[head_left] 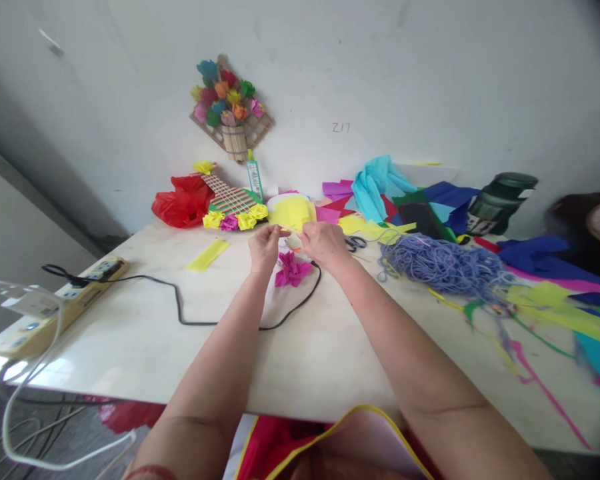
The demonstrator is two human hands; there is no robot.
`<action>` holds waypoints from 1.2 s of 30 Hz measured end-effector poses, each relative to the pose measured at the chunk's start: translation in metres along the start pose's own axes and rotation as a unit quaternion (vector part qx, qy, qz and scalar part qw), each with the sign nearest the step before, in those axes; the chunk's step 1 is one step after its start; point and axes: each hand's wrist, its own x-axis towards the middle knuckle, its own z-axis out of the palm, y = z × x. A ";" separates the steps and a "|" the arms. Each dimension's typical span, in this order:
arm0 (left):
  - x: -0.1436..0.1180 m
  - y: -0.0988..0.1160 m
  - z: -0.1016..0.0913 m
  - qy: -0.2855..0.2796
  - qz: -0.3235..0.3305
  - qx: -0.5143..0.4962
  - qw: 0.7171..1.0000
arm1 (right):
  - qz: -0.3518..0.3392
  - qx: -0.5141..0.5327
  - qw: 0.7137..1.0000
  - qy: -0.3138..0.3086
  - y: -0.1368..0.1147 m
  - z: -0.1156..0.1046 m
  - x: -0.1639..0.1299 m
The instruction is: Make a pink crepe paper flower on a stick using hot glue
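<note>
Pinched between the fingertips of your left hand and your right hand is a thin strip of yellow paper, held just above the white tabletop; both hands are closed on it, thumbs meeting forefingers. Just below your hands a magenta folded paper flower lies on the table, with a black power cable curling around it and running left to a cream power strip. A flat yellow paper strip rests to the left of your left hand. To your right sits a tangle of lavender yarn. Beyond your hands a yellow paper sheet lies near a row of yellow and pink paper roses. On the wall hangs a wooden lattice with colourful paper flowers.
</note>
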 end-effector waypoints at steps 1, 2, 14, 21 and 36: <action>0.000 0.000 0.001 -0.003 -0.009 -0.011 1.000 | 0.003 0.001 1.000 -0.001 0.000 0.000 0.000; 0.000 0.000 0.001 -0.004 -0.017 -0.019 1.000 | 0.006 0.001 1.000 -0.002 0.001 0.000 0.000; -0.002 0.003 0.001 -0.008 -0.053 -0.054 0.997 | 0.024 0.014 1.000 -0.008 0.007 0.001 0.002; -0.006 0.014 -0.001 -0.025 -0.069 -0.101 0.992 | 0.035 0.035 0.999 0.002 0.016 0.001 0.004; 0.000 0.006 -0.001 -0.030 -0.013 -0.035 0.999 | 0.043 0.031 0.998 -0.022 0.017 -0.002 0.004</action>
